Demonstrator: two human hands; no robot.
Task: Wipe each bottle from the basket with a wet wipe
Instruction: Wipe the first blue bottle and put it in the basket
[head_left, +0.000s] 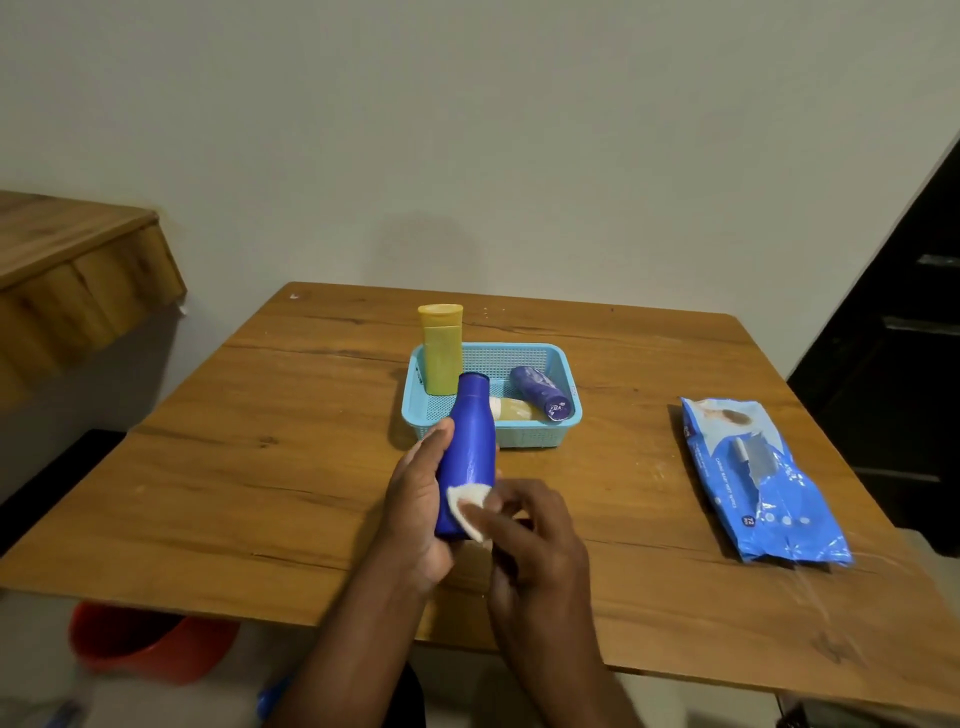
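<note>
Above the wooden table (291, 467), a blue bottle (465, 457) is gripped by the left hand (415, 514), while a white wet wipe (470, 506) is pinched against its lower body by the right hand (535, 540). Just behind, three more bottles are held in the light-blue basket (519, 436); well to the right lies a wipes pack (763, 478).

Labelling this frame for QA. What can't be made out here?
- Small pale bottle in the basket, head view: partly hidden by the blue bottle; its cap is unseen.
- Blue bottle's base: covered by the left hand and the wipe.
- Right hand fingertips: motion-blurred.
- Wipes pack print: too small to read.
- Red object below: hidden by the table edge.
</note>
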